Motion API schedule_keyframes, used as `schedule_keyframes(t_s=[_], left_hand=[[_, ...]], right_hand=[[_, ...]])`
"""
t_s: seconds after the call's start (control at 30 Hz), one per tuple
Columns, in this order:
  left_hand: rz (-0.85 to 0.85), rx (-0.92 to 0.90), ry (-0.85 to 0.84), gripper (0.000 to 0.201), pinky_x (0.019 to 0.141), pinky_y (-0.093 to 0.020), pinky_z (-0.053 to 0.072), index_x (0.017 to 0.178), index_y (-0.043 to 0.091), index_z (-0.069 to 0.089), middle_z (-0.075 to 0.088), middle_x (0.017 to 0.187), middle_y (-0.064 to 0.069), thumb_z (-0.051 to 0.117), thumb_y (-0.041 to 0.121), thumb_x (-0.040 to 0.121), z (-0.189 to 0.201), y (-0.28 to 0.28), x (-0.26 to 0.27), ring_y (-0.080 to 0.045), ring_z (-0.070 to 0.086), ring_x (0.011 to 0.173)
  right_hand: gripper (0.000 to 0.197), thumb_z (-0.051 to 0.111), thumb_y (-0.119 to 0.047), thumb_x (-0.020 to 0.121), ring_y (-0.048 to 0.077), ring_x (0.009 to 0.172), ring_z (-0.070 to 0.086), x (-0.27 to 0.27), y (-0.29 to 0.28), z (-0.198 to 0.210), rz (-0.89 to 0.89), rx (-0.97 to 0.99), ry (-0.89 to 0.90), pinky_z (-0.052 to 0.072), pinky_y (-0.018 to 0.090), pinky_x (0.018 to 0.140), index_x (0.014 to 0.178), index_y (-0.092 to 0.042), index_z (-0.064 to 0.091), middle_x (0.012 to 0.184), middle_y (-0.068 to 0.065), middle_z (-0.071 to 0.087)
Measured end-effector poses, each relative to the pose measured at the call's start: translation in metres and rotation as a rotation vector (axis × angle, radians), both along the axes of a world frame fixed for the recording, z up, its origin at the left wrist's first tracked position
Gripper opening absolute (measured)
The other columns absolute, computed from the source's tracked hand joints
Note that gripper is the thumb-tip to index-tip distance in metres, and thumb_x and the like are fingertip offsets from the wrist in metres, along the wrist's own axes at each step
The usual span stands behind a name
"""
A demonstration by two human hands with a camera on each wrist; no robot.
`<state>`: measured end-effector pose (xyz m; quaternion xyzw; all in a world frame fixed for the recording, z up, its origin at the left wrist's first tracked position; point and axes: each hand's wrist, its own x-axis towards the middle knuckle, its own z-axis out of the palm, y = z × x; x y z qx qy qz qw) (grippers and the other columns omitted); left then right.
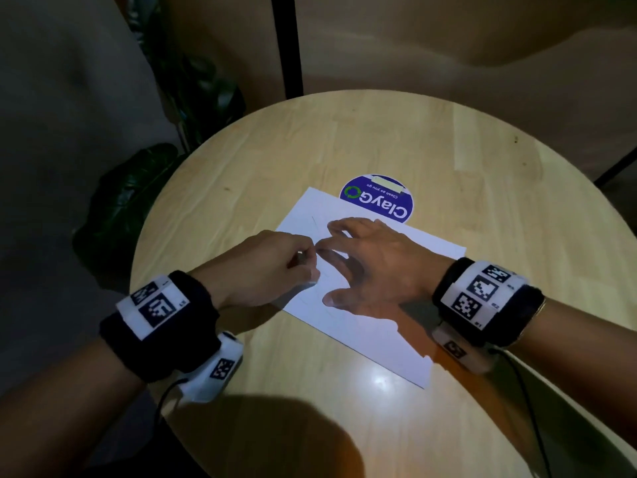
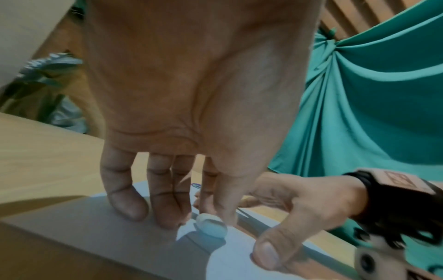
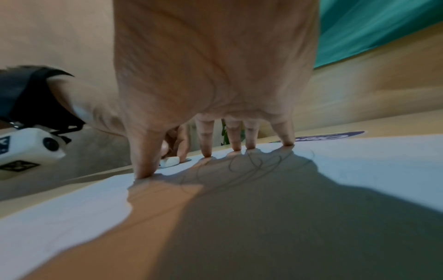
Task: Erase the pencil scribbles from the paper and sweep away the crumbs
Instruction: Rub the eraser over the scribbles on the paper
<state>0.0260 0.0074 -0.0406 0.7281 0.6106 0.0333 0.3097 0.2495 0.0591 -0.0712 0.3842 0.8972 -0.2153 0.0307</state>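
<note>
Two hands meet over a white sheet of paper point(image 1: 365, 326) lying on a round wooden table point(image 1: 482, 160), its long axis running from about 11 o'clock to 5 o'clock in the head view. No container shows in any view. At the sheet's 12 o'clock corner a blue round sticker point(image 1: 377, 198) lies partly under the paper.

Faint pencil scribbles point(image 3: 254, 163) loop across the sheet beneath the right hand point(image 1: 375, 260). That hand is spread flat, palm down, with the fingertips point(image 3: 207, 154) and thumb planted apart on the paper, pinning it; nothing is held in it.

At 9 o'clock of the right hand, the left hand point(image 1: 265, 267) comes in over the sheet's left edge with its fingers angled down. Its thumb and forefinger pinch a small white eraser point(image 2: 212, 224), whose lower end touches the paper just beside the right forefinger. The eraser is a stubby lump, tilted rather than upright; its long axis cannot be told exactly. The other left fingers point(image 2: 127, 204) rest their tips on the sheet.

Both wrists wear black bands carrying white marker blocks point(image 1: 155, 305).
</note>
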Motion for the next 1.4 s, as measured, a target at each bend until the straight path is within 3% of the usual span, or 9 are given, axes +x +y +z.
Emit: schedule_keyframes(t_s=[0.13, 0.27, 0.53, 0.7, 0.8, 0.93, 1.07, 1.23, 1.4], left_hand=[[-0.076, 0.098, 0.13, 0.01, 0.082, -0.041, 0.056, 0.097, 0.027, 0.064, 0.065, 0.092, 0.007, 0.07, 0.035, 0.098, -0.002, -0.007, 0.008, -0.018, 0.062, 0.091], [-0.045, 0.176, 0.151, 0.015, 0.074, -0.037, 0.052, 0.096, 0.029, 0.059, 0.068, 0.087, 0.007, 0.071, 0.036, 0.099, -0.004, -0.016, 0.007, -0.021, 0.065, 0.09], [0.015, 0.179, -0.061, 0.002, 0.072, -0.027, 0.047, 0.096, 0.03, 0.074, 0.077, 0.083, 0.006, 0.076, 0.029, 0.095, -0.01, -0.029, -0.012, -0.006, 0.069, 0.081], [0.022, 0.232, -0.024, 0.002, 0.076, -0.029, 0.053, 0.092, 0.031, 0.076, 0.079, 0.081, 0.008, 0.076, 0.029, 0.092, -0.01, -0.03, -0.013, -0.006, 0.071, 0.086], [-0.014, 0.228, 0.002, 0.003, 0.074, -0.028, 0.051, 0.089, 0.029, 0.077, 0.077, 0.078, 0.009, 0.076, 0.027, 0.091, -0.006, -0.033, -0.009, -0.004, 0.07, 0.082], [-0.095, 0.054, -0.028, 0.002, 0.081, -0.029, 0.058, 0.087, 0.024, 0.082, 0.079, 0.075, 0.008, 0.081, 0.023, 0.089, 0.003, -0.04, -0.003, -0.005, 0.071, 0.073], [-0.054, 0.212, 0.053, 0.002, 0.081, -0.032, 0.06, 0.087, 0.027, 0.079, 0.08, 0.078, 0.007, 0.079, 0.026, 0.089, 0.002, -0.034, 0.0, -0.004, 0.072, 0.079], [-0.165, 0.088, 0.069, 0.006, 0.078, -0.027, 0.059, 0.089, 0.025, 0.081, 0.081, 0.083, 0.007, 0.076, 0.021, 0.092, 0.007, -0.038, 0.003, -0.01, 0.075, 0.082], [-0.103, 0.23, 0.064, 0.004, 0.078, -0.025, 0.055, 0.09, 0.026, 0.08, 0.08, 0.083, 0.01, 0.077, 0.024, 0.091, 0.001, -0.029, 0.001, -0.002, 0.072, 0.084]], right_hand=[[0.087, 0.071, -0.076, 0.083, 0.019, 0.157, 0.023, -0.003, -0.007, 0.008, -0.009, 0.014, -0.024, 0.029, 0.04, 0.123, 0.158, -0.044, 0.04, 0.172, -0.004, 0.025], [0.083, 0.071, -0.074, 0.085, 0.018, 0.153, 0.029, -0.005, -0.023, 0.012, -0.006, 0.054, -0.035, 0.034, 0.042, 0.121, 0.157, -0.042, 0.044, 0.166, -0.007, 0.032], [0.073, 0.072, -0.07, 0.088, 0.016, 0.141, 0.044, -0.009, -0.049, 0.015, 0.039, 0.073, -0.029, 0.037, 0.03, 0.106, 0.152, -0.04, 0.051, 0.155, -0.005, 0.045], [0.082, 0.068, -0.077, 0.086, 0.02, 0.152, 0.037, -0.013, -0.058, 0.018, 0.028, 0.072, -0.079, 0.034, 0.038, 0.121, 0.157, -0.043, 0.046, 0.17, -0.003, 0.035], [0.079, 0.068, -0.079, 0.085, 0.025, 0.146, 0.045, -0.012, -0.057, 0.017, 0.035, 0.072, -0.073, 0.04, 0.043, 0.117, 0.154, -0.044, 0.051, 0.164, 0.001, 0.042], [0.083, 0.067, -0.085, 0.08, 0.024, 0.153, 0.039, -0.012, -0.054, 0.012, 0.019, 0.076, -0.089, 0.036, 0.042, 0.121, 0.154, -0.051, 0.047, 0.174, -0.005, 0.03], [0.084, 0.065, -0.086, 0.08, 0.026, 0.152, 0.04, -0.013, -0.052, 0.009, 0.03, 0.088, -0.093, 0.039, 0.043, 0.118, 0.154, -0.05, 0.045, 0.174, -0.006, 0.029], [0.091, 0.065, -0.086, 0.08, 0.023, 0.156, 0.034, -0.012, -0.054, 0.009, 0.009, 0.094, -0.107, 0.037, 0.046, 0.121, 0.157, -0.042, 0.044, 0.175, -0.01, 0.024], [0.087, 0.066, -0.083, 0.082, 0.025, 0.15, 0.041, -0.013, -0.056, 0.013, 0.005, 0.082, -0.105, 0.041, 0.048, 0.117, 0.155, -0.039, 0.047, 0.168, -0.007, 0.035]])
